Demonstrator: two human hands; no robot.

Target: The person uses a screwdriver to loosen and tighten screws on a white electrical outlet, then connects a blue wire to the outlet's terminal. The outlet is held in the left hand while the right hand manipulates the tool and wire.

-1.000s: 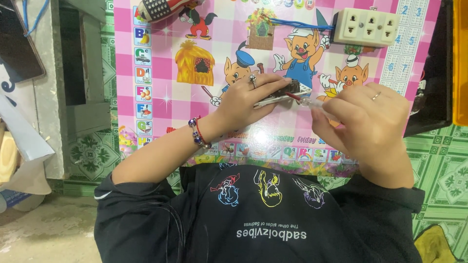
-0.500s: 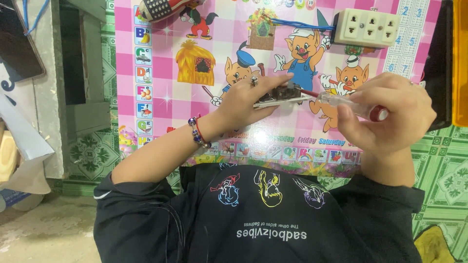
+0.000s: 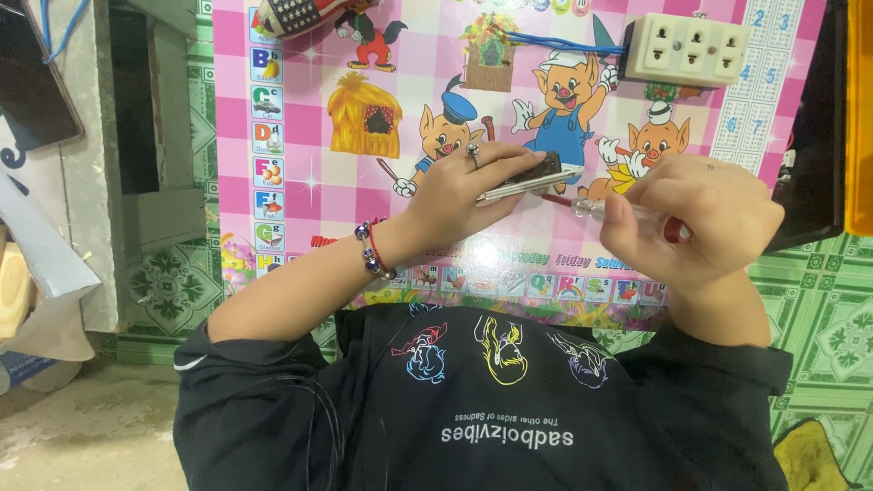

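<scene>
My left hand (image 3: 459, 195), with a ring and a beaded bracelet at the wrist, grips a small flat dark device (image 3: 546, 166) with a silver edge, held just above a pink cartoon play mat (image 3: 309, 118). My right hand (image 3: 705, 218) is closed around a screwdriver (image 3: 593, 208) with a clear and red handle. The screwdriver's thin shaft points left at the near edge of the device. The two hands are close together, with the tool bridging the gap. My fingers hide most of the device.
A white multi-socket power strip (image 3: 687, 47) with a blue cable lies at the mat's far right. A dark keypad device (image 3: 293, 13) sits at the mat's top edge. Green patterned tiles (image 3: 823, 309) surround the mat. A dark panel (image 3: 812, 136) stands on the right.
My right hand has shifted slightly right and turned, so more of the screwdriver's handle shows. My left hand keeps the device in nearly the same place.
</scene>
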